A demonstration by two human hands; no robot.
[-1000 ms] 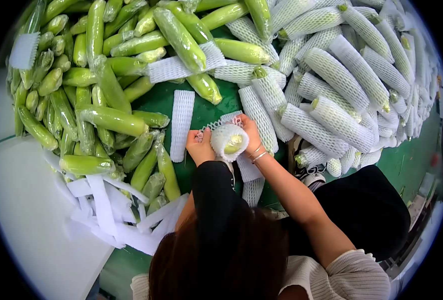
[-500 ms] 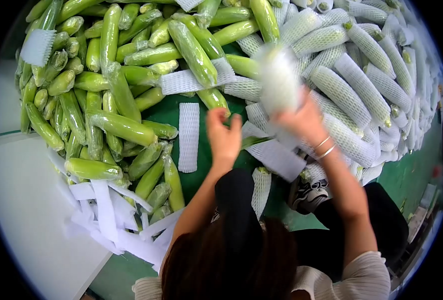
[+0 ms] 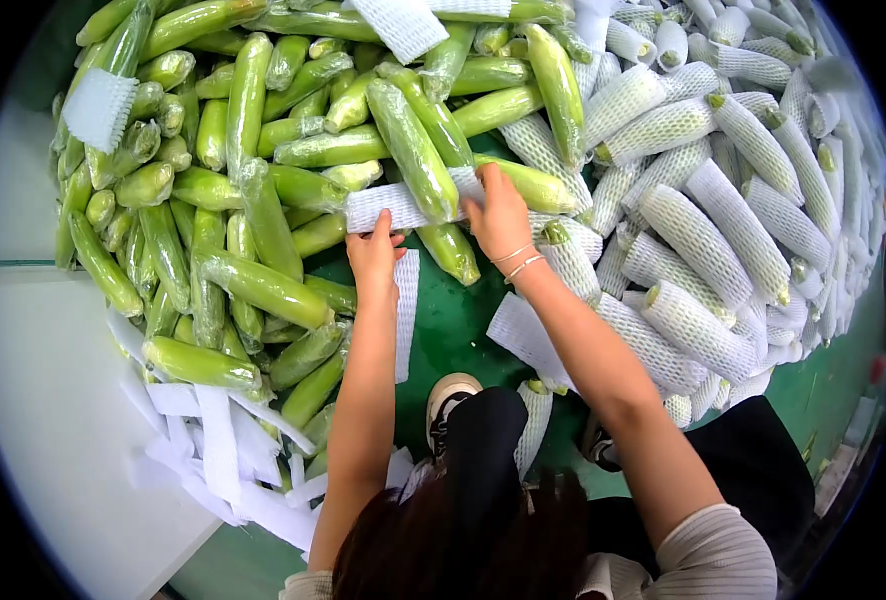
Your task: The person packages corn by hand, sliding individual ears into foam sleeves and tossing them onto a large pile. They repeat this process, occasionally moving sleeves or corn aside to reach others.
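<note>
A white foam net sleeve (image 3: 388, 202) lies crosswise under a film-wrapped green vegetable (image 3: 410, 145) that looks like a zucchini. At the sleeve's left end is my left hand (image 3: 373, 262), its fingertips closed on the lower edge. My right hand (image 3: 503, 218) pinches the right end between thumb and fingers. Below the sleeve, another wrapped zucchini (image 3: 450, 255) sticks out. A second flat foam sleeve (image 3: 407, 315) lies beside my left wrist, partly hidden by it.
Wrapped zucchini (image 3: 263, 285) are heaped on the left. Sleeved zucchini (image 3: 698, 245) fill the right side. Loose white foam strips (image 3: 221, 445) lie at lower left by a pale panel (image 3: 53, 400). A foam sleeve (image 3: 528, 335) and a shoe (image 3: 448, 400) are on the green floor.
My right hand has let go of a sleeved zucchini on the right-hand pile and moved left to the foam sleeve. My left hand has moved left to its other end. The view has shifted slightly.
</note>
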